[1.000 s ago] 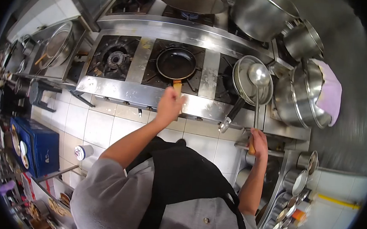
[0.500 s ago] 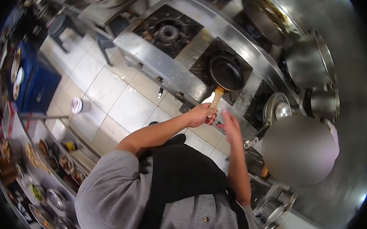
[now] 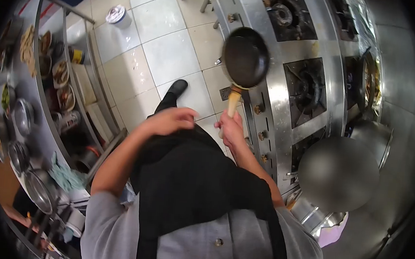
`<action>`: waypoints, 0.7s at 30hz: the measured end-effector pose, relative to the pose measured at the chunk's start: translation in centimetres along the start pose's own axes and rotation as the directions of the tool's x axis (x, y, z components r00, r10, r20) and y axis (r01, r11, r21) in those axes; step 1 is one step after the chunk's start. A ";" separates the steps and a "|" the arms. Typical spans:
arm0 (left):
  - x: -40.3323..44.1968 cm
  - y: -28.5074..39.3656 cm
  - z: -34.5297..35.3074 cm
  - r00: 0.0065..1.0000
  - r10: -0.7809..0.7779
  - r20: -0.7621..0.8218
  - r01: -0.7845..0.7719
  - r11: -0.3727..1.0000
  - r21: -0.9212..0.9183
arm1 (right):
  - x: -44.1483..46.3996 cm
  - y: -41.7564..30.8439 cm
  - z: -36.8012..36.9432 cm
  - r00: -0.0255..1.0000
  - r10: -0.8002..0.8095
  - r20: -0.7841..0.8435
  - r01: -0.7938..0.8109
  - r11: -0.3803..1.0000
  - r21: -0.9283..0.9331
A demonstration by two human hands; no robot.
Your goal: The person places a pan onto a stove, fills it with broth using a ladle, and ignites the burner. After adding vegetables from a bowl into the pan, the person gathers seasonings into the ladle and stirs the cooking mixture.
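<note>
A dark frying pan [image 3: 246,57] with a pale wooden handle is off the burners, in front of the stove's edge. My right hand [image 3: 232,129] is wrapped round the end of that handle. To the left of it, my left hand [image 3: 172,120] hovers before the black apron [image 3: 185,176], a little blurred, its fingers apart and holding nothing. The pan's inside looks dark, with a shine at its right side.
A steel stove [image 3: 278,86] with several burners runs along the right, large pots behind it. On the left stands a steel shelf unit [image 3: 85,49] with bowls and pans. A white bucket [image 3: 119,17] sits on the tiled floor [image 3: 169,50].
The pan has come off the burner and passed from my left hand to my right. My left hand has let go of the handle. The view has turned toward the shelves.
</note>
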State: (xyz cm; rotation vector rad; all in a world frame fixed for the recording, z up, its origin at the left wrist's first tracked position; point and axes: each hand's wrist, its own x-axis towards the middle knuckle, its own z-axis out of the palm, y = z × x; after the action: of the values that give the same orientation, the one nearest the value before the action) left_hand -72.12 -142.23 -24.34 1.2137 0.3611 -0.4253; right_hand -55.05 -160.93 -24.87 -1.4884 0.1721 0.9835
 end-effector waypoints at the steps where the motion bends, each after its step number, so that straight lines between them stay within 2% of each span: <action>1: -3.4 -1.6 -0.8 0.944 0.050 -0.325 -0.009 0.992 0.125 | 0.6 0.8 0.3 0.994 0.090 0.060 -0.080 0.985 -0.156; 2: -7.5 -1.6 -1.7 0.767 -0.138 -0.627 0.280 0.951 0.133 | 0.6 2.1 0.3 0.977 0.190 0.096 -0.152 0.938 -0.310; 3: -11.3 -4.6 -2.8 0.554 0.261 -0.790 0.361 0.780 0.511 | 1.0 3.9 0.5 0.973 0.214 0.082 -0.176 0.927 -0.330; 4: -14.9 -4.6 -3.6 0.392 0.312 -0.865 0.579 0.647 0.496 | 1.9 5.7 0.7 0.969 0.230 0.087 -0.186 0.918 -0.350; 5: -19.7 -7.5 -5.6 0.317 0.485 -0.815 0.730 0.424 0.536 | 2.6 7.7 0.6 0.963 0.260 0.068 -0.210 0.887 -0.411; 6: -22.8 -7.8 -5.1 0.205 0.585 -0.785 0.855 0.283 0.434 | 3.4 9.9 0.3 0.955 0.292 0.047 -0.236 0.848 -0.476; 7: -25.6 -6.9 -5.2 0.182 0.458 -0.870 0.921 0.231 0.314 | 4.7 12.9 -0.5 0.958 0.285 0.017 -0.245 0.852 -0.462; 8: -28.5 -9.3 -5.1 0.097 0.502 -0.859 0.971 0.140 0.192 | 5.7 14.6 -1.2 0.951 0.309 0.008 -0.266 0.830 -0.491; 9: -30.1 -10.4 -4.1 0.039 0.432 -0.901 0.999 -0.011 0.038 | 6.8 16.3 -1.4 0.953 0.298 -0.061 -0.288 0.820 -0.494; 10: -32.5 -13.4 -3.9 0.017 0.392 -0.920 1.000 -0.019 0.011 | 7.7 18.0 -1.6 0.950 0.281 -0.133 -0.310 0.813 -0.492; 11: -33.7 -15.2 -3.8 0.062 0.407 -0.911 0.998 -0.006 0.065 | 8.9 19.5 -2.2 0.936 0.274 -0.220 -0.348 0.810 -0.471; 12: -34.9 -16.4 -3.6 0.100 0.422 -0.901 0.994 0.005 0.112 | 11.1 21.8 -3.5 0.932 0.288 -0.221 -0.361 0.789 -0.497; 14: -35.2 -17.5 -4.1 0.172 0.466 -0.868 0.985 -0.054 0.166 | 15.0 26.6 -7.5 0.934 0.107 -0.341 -0.278 0.820 -0.501; 15: -35.2 -17.9 -4.4 0.166 0.459 -0.873 0.986 -0.076 0.147 | 15.8 27.4 -8.2 0.923 0.077 -0.376 -0.265 0.838 -0.477; 16: -36.0 -18.8 -5.0 0.170 0.471 -0.865 0.981 0.001 0.193 | 16.7 27.7 -8.4 0.911 0.042 -0.410 -0.244 0.856 -0.456; 18: -37.8 -20.4 -5.0 0.126 0.370 -0.920 0.991 -0.079 0.103 | 17.8 27.3 -8.8 0.863 0.085 -0.498 -0.384 0.750 -0.538; 19: -38.3 -21.0 -4.8 0.092 0.333 -0.939 0.992 -0.110 0.058 | 18.6 28.3 -9.7 0.855 0.084 -0.511 -0.398 0.739 -0.544; 21: -38.4 -21.4 -4.9 0.047 0.289 -0.956 0.997 -0.080 0.025 | 20.5 30.2 -12.1 0.858 -0.012 -0.513 -0.305 0.791 -0.529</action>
State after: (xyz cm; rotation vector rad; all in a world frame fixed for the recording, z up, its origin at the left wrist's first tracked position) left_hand -116.26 -139.14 -24.74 2.6270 2.2121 -0.7694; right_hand -55.80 -168.84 -62.47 -2.3453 0.3825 0.7909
